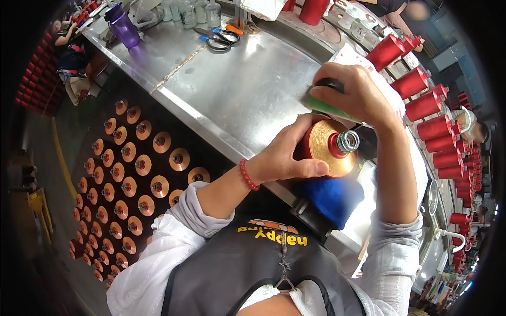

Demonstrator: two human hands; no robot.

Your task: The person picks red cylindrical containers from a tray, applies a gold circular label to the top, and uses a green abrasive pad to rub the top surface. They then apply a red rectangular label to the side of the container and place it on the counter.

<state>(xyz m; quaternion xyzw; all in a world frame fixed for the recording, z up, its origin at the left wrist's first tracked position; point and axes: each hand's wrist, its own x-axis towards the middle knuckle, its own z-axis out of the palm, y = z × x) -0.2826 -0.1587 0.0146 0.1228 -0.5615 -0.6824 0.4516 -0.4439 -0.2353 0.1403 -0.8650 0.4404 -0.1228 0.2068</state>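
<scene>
My left hand (284, 155) is wrapped round a red bottle (321, 145) with a gold shoulder and a clear glass neck. The bottle is tilted, its neck pointing to the right. Just above it, my right hand (361, 92) grips a small green and black hand tool (333, 108), whose exact kind I cannot make out. The tool is close to the bottle's far side; whether they touch is hidden. Below the bottle lies something blue (334, 200), perhaps cloth, partly covered by the bottle and hand.
A steel table (253, 79) extends ahead, carrying scissors (221, 41), a purple drinking bottle (124, 29) and glass jars (187, 15). Rows of gold-shouldered bottles (141, 164) stand low at the left. Red bottles (424, 105) line a conveyor along the right. Other people work in the background.
</scene>
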